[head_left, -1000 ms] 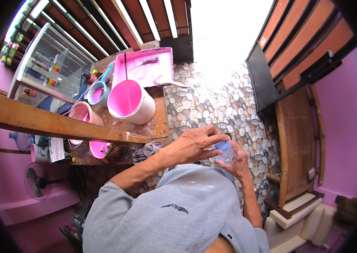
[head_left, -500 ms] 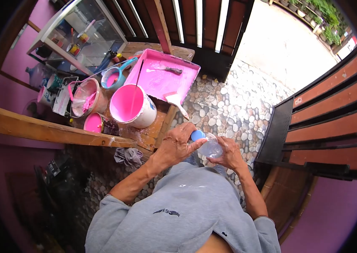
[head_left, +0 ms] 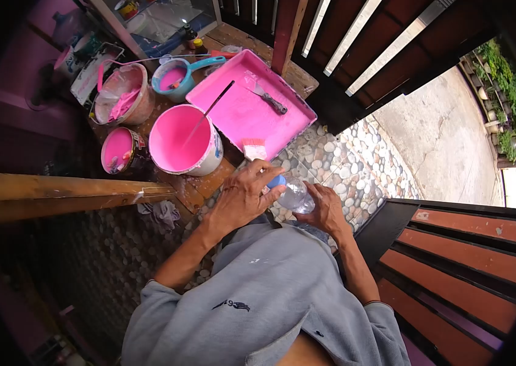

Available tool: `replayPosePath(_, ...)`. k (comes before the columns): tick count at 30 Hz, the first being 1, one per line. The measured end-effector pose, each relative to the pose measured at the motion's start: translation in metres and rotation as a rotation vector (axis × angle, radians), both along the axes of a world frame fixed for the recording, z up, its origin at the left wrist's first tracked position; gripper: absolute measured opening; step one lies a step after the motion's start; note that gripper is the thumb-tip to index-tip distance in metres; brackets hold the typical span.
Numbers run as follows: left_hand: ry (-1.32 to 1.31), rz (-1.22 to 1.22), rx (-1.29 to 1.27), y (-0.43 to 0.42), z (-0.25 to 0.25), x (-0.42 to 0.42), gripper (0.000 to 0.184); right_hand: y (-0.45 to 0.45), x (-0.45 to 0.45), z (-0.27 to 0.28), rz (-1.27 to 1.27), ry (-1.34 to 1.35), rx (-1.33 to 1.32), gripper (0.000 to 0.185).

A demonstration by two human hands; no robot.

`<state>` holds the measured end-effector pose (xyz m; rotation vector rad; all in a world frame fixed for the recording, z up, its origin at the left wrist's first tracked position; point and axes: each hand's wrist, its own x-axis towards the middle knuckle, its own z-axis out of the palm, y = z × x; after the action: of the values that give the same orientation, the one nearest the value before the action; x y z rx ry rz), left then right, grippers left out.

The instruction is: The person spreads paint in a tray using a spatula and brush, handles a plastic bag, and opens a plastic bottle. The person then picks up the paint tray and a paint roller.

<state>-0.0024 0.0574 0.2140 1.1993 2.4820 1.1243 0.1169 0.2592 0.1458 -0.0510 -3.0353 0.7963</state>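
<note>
A clear plastic bottle with a blue cap is held in front of my grey shirt, tilted with its cap toward the left. My left hand is closed at the cap, thumb and forefinger pinching it. Around the bottle's lower body, my right hand has its fingers wrapped. Just beyond my left hand, a paintbrush with pink-stained bristles overlaps the near edge of a pink paint tray. The brush's handle is hidden behind that hand. A scraper with a dark handle lies in the tray.
On the wooden table stand a white bucket of pink paint with a stick in it, a smaller paint can, a blue dipper and a bucket. A wooden rail crosses at left. A slatted gate stands right.
The view has shifted and turned to the right. Both hands still hold the bottle, which now tilts more with its cap to the left; my left hand covers the brush handle.
</note>
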Motion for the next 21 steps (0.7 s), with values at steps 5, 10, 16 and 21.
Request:
replayPosePath(5, -0.021, 0.013, 0.012, -0.014, -0.008, -0.008, 0.037, 0.023, -0.039, -0.009, 0.198, -0.047, -0.058, 0.076)
replayPosePath(10, -0.133, 0.291, -0.025, -0.008, 0.002, -0.001, 0.032, 0.031, -0.081, -0.012, 0.402, -0.126, -0.124, 0.075)
replayPosePath(16, -0.149, 0.687, 0.02, 0.022, -0.006, 0.011, 0.034, 0.054, -0.125, -0.014, 0.657, 0.009, -0.12, 0.073)
replayPosePath(21, -0.281, 1.053, 0.142, 0.052, -0.006, 0.02, 0.03, 0.094, -0.163, -0.015, 0.713, -0.075, -0.124, 0.079)
